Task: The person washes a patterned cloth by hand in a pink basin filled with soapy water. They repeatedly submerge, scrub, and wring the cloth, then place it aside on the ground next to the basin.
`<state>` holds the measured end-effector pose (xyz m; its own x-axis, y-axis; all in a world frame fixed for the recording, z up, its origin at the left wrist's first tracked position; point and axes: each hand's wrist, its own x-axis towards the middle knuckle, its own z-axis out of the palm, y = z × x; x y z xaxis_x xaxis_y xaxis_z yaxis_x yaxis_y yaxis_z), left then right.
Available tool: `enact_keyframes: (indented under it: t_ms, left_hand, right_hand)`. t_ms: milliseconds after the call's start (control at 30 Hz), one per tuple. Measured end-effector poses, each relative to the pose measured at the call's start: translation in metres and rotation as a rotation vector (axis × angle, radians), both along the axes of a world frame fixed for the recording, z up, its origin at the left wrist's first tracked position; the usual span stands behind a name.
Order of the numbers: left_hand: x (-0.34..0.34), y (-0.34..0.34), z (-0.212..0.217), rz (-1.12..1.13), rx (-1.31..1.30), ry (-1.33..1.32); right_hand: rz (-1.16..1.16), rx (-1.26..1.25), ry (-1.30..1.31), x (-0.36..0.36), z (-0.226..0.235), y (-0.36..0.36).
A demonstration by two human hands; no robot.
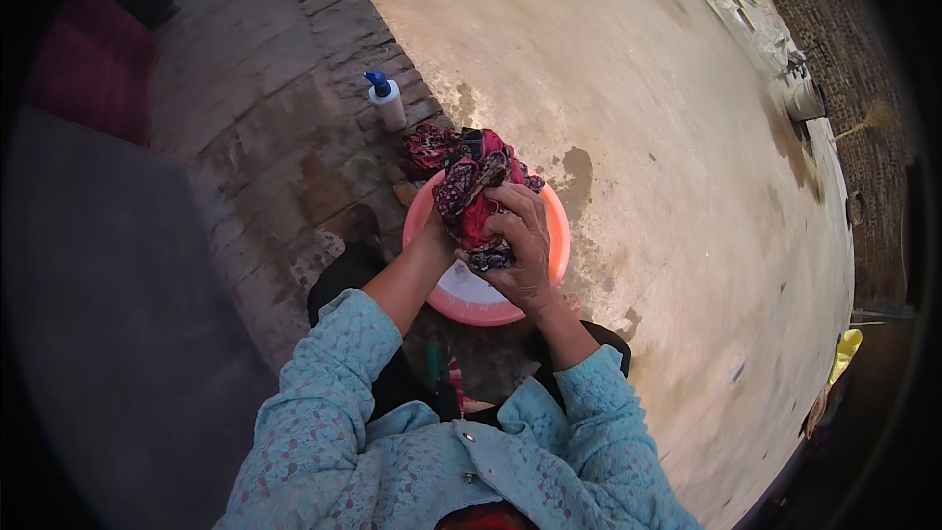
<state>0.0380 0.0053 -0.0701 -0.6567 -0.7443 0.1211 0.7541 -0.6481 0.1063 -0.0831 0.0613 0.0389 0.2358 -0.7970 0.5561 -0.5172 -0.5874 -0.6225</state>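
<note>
Both my hands hold a bunched, wet-looking patterned cloth (474, 188) in red, pink and dark floral print above a pink basin (478, 314). My right hand (522, 247) grips it from the right with its fingers curled over the folds. On the other side, my left hand (439, 238) is pressed against the cloth, its fingers mostly hidden behind it. Part of the cloth hangs over the basin's far rim. Whitish, foamy water (466, 287) shows in the basin below my hands.
A white bottle with a blue pump top (388, 103) stands on the brick paving (265, 79) beyond the basin, to the left. Pale concrete (687, 236) with wet patches spreads to the right. Plastic sheeting (741, 15) and a bucket-like container (803, 98) lie near the brick wall.
</note>
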Motion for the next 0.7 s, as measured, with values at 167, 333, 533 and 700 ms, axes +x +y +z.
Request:
enact_keyframes:
  t_ms: [167,333,533,700]
  left_hand:
    - [-0.012,0.023,0.043,0.077,-0.015,-0.303]
    - [-0.037,0.035,0.074,0.361,0.016,-0.724]
    - [-0.021,0.002,0.074,0.382,0.029,-0.662]
    - [-0.036,0.018,0.053,0.391,-0.034,-0.619]
  right_hand:
    - [-0.288,-0.102,-0.064,0.005,-0.014,0.008]
    - [-0.325,0.493,-0.949,-0.035,-0.040,-0.029]
    - [-0.034,0.355,-0.533,-0.012,-0.018,-0.009]
    - [-0.419,0.184,-0.223,0.011,-0.025,-0.003]
